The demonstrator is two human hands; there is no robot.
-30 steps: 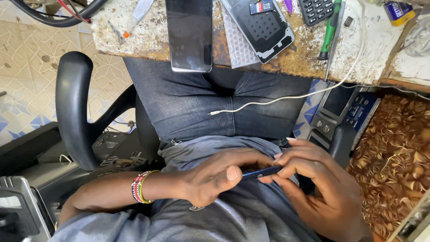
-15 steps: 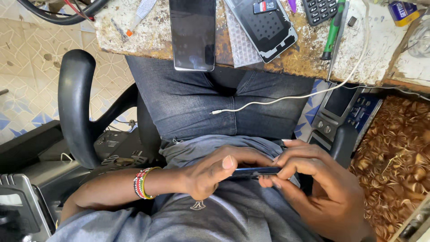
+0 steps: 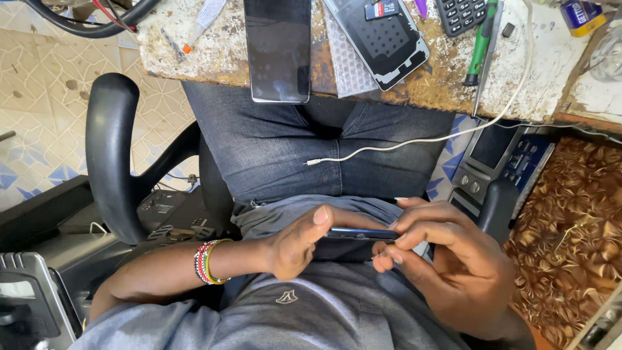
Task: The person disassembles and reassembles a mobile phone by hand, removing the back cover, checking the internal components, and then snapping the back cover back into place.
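Observation:
I hold a thin dark blue phone (image 3: 359, 233) edge-on above my lap, close to my stomach. My left hand (image 3: 295, 243), with a beaded bracelet on its wrist, grips the phone's left end, thumb on top. My right hand (image 3: 447, 266) grips the right end, fingers curled over the upper edge. Most of the phone is hidden between the two hands. Below it are my grey shirt and dark jeans (image 3: 291, 149).
A worn workbench (image 3: 194, 52) ahead carries a dark phone (image 3: 278, 48) face up, an opened phone back cover (image 3: 382, 42), a green screwdriver (image 3: 479, 45) and a keypad (image 3: 460, 13). A white cable (image 3: 414, 142) hangs over my thigh. A black chair armrest (image 3: 110, 155) stands at left.
Both hands have shifted slightly on the phone; my left thumb now rests on its upper edge and the phone lies more level. The view has tilted a little.

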